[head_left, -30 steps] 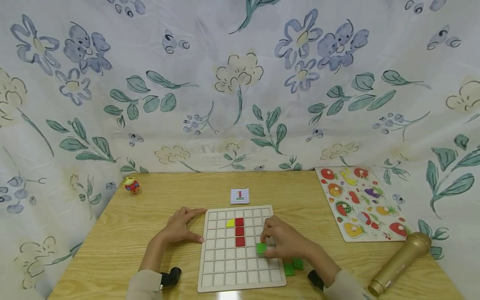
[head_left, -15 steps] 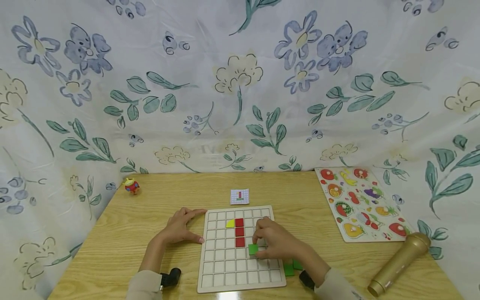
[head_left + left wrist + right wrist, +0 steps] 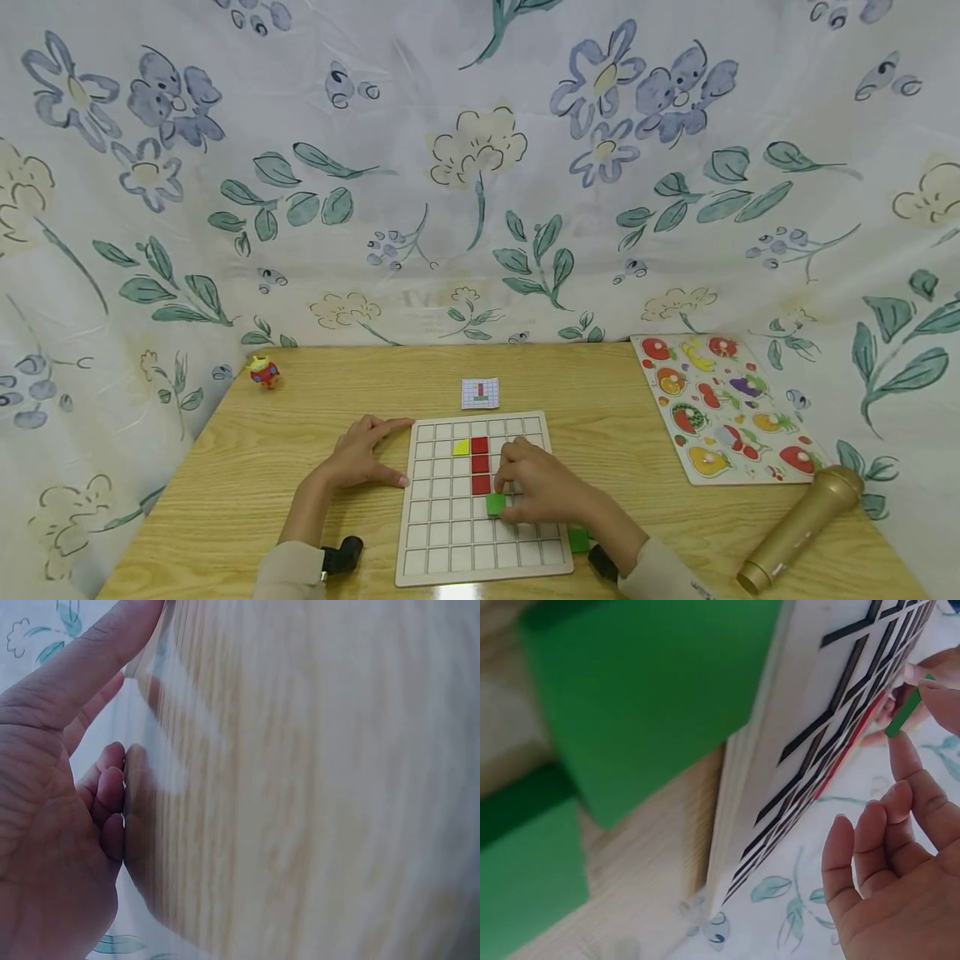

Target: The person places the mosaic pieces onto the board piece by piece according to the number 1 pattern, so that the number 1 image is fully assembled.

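Between thumb and fingertip, my right hand (image 3: pixel 540 483) pinches a green square tile (image 3: pixel 495 504) over the grid board (image 3: pixel 438 533), just below and right of a column of red squares (image 3: pixel 480 464). Edge-on, the same green tile (image 3: pixel 906 712) shows in the right wrist view, its other fingers free. A yellow piece with a curved side (image 3: pixel 461 447) lies left of the top red square. My left hand (image 3: pixel 356 454) touches the board's left edge with spread thumb and forefinger; in the left wrist view its remaining fingers are bent near the wooden tabletop (image 3: pixel 300 787).
Loose green tiles (image 3: pixel 652 697) lie right of the board, partly hidden by my right arm in the head view. Behind the board is a small pattern card (image 3: pixel 480 392). A fruit puzzle board (image 3: pixel 720 408), a gold microphone (image 3: pixel 801 527) and a small red toy (image 3: pixel 263 372) stand farther out.
My right hand has carried the green tile leftward across the board, from its right side to near the bottom red square. My left hand has stayed at the left edge.
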Motion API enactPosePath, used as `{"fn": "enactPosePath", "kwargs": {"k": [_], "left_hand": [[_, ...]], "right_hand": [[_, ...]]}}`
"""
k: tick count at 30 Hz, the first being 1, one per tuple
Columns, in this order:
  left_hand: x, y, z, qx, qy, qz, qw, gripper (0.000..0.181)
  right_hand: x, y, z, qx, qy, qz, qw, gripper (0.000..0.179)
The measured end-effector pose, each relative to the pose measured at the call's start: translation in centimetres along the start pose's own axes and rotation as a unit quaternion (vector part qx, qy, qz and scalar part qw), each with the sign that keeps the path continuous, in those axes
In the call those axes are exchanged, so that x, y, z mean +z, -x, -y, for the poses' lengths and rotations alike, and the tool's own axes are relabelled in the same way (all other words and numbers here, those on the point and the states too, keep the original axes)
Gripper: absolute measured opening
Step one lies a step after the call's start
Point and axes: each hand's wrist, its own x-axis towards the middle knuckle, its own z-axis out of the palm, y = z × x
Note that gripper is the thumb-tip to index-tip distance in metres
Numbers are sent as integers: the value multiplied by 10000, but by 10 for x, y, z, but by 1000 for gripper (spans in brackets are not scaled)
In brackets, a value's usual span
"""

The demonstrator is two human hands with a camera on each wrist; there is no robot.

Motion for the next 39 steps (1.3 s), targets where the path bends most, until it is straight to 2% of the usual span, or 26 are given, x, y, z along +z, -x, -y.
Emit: {"fn": "enactPosePath", "kwargs": {"k": [16,25,39], "left_hand": [[1,0,-1,-39,-64,-13,10000,94],[1,0,-1,-48,-133,-7,9999,94],[0,1,-1,-55,-61,-23,10000,94]], "right_hand": [[7,-16,16,-315,295,48,9991,19],[8,-23,26,-209,353,174,9990,17],[18,-29,29,-248,908,180,9954,20]]}}
